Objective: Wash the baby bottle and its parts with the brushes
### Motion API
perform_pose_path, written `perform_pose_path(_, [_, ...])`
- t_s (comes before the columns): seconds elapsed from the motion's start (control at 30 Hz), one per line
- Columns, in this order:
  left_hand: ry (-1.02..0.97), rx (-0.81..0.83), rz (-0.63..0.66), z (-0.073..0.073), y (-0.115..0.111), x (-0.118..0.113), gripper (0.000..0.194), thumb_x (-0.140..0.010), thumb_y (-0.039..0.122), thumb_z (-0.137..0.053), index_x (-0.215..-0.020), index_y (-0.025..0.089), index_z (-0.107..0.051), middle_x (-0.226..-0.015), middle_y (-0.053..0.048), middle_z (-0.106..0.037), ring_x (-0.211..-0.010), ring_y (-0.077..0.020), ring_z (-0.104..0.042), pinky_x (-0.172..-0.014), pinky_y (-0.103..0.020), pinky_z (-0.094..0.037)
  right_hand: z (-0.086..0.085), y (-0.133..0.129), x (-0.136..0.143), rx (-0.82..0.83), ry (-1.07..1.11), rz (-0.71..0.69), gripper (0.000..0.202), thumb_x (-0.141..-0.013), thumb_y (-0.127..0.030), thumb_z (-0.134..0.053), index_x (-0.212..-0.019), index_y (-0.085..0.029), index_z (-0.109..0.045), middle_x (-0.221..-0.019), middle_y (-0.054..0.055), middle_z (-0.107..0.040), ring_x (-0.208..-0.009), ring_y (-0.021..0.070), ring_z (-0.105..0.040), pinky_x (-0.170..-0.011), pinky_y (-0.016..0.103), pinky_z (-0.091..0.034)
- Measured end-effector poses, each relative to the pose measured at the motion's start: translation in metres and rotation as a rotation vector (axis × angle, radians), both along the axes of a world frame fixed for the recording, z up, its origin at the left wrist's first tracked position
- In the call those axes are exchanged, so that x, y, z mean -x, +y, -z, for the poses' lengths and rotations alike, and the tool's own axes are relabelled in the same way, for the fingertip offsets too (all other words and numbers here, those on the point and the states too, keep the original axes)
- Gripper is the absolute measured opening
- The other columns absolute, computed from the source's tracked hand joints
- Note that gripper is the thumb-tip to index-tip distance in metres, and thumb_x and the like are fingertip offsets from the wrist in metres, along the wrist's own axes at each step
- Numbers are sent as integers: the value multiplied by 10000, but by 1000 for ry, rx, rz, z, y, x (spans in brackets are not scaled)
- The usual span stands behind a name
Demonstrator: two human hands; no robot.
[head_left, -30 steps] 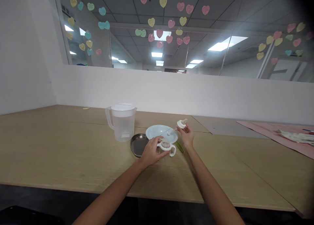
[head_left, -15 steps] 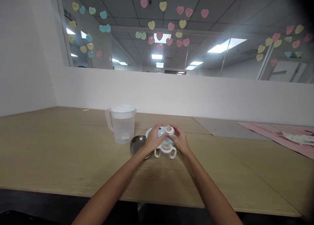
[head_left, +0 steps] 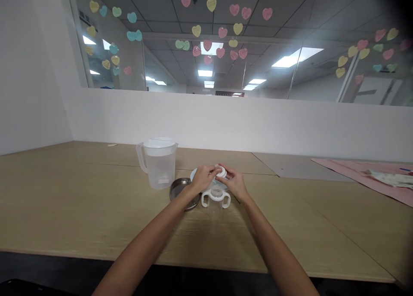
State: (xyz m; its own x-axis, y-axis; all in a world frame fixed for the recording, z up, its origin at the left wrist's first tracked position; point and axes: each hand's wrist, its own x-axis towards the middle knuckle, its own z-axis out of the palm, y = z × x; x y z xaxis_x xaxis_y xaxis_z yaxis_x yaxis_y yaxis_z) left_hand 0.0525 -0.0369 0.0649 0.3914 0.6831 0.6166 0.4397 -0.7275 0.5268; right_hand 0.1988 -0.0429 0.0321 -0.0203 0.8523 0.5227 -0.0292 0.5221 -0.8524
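Both hands meet over the table around a white baby bottle cap ring with a nipple (head_left: 221, 172). My left hand (head_left: 204, 178) grips it from the left, its fingers over the top and partly covering the nipple. From the right, my right hand (head_left: 236, 184) pinches the ring's edge. Just below them stands a clear baby bottle (head_left: 215, 206) with its mouth uncovered and a white two-handled holder (head_left: 205, 199) around its neck. Behind the hands lies a pale bowl or plate (head_left: 193, 174), mostly hidden. A round metal dish (head_left: 177, 193) sits left of the bottle, partly behind my left wrist.
A translucent lidded pitcher (head_left: 160, 169) holding clear liquid stands left of the metal dish. At the far right lie a grey mat (head_left: 290, 167) and a pink cloth (head_left: 351, 171) with a whitish item on it. A white wall (head_left: 206, 119) with a window rises behind the table.
The nipple ring has tilted, and my left fingers have moved over its top. My right hand stays at its edge. The bottle stands in place; the view has shifted slightly.
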Motion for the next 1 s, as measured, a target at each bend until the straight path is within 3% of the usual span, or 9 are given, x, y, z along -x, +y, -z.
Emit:
perform_pose_path(0.23, [-384,323,201,10,3,0,340,-718,444,-521,-713,129,-647,-673,-11,-633,-615,-134,-563,-593,-250,-456,-8,-9,2,68,1,-42,547,-494,-229,-757,-1016,-153,-611,-1053,84,-608,-966,236,-567,-867,383,-457])
perform_pose_path(0.33, [-546,409,194,7,8,4,393,-680,487,-541,-753,111,-632,-656,-31,-631,-594,-140,-579,-595,-268,-470,-13,-10,1,68,26,-72,559,-483,-226,-761,-1016,-159,-607,-1048,74,-612,-979,224,-562,-890,372,-441])
perform_pose_path(0.43, [-625,381,36,4,15,18,503,-723,566,-426,-775,103,-615,-562,-31,-604,-518,-137,-564,-571,-272,-460,-13,-6,-4,18,53,4,559,-492,-248,-754,-1020,-155,-597,-1057,76,-607,-990,217,-555,-911,367,-422])
perform_pose_path(0.57, [-208,99,-267,16,17,41,462,-740,554,-424,-695,146,-637,-676,-40,-635,-655,-154,-571,-661,-267,-428,-6,1,-6,-25,0,180,535,-513,-286,-744,-1006,-147,-589,-1053,87,-603,-984,213,-553,-916,360,-409])
perform_pose_path(0.67, [8,-12,-351,35,18,51,369,-770,471,-443,-819,171,-654,-859,-57,-629,-830,-183,-553,-751,-290,-408,-1,2,-2,-8,-3,140,524,-543,-319,-724,-1012,-155,-560,-1033,89,-607,-952,199,-567,-865,340,-440])
perform_pose_path(0.77, [141,-45,-348,49,21,53,317,-768,387,-487,-952,171,-629,-867,-63,-617,-859,-193,-536,-789,-312,-400,4,3,1,-18,-110,136,473,-582,-346,-693,-990,-165,-536,-993,77,-618,-935,183,-569,-831,323,-442])
perform_pose_path(0.87, [136,-132,-389,50,21,56,351,-787,362,-463,-1051,156,-571,-907,-72,-612,-894,-205,-523,-836,-338,-384,10,4,-5,-41,-336,265,417,-607,-377,-664,-953,-177,-542,-962,56,-620,-928,181,-561,-816,320,-423])
perform_pose_path(1.0, [-95,-344,-782,41,18,69,452,-800,370,-428,-1189,140,-446,-1181,-142,-470,-1115,-280,-391,-953,-447,-265,17,6,-16,-82,-718,439,408,-623,-441,-633,-927,-174,-580,-940,64,-614,-912,197,-545,-815,318,-384])
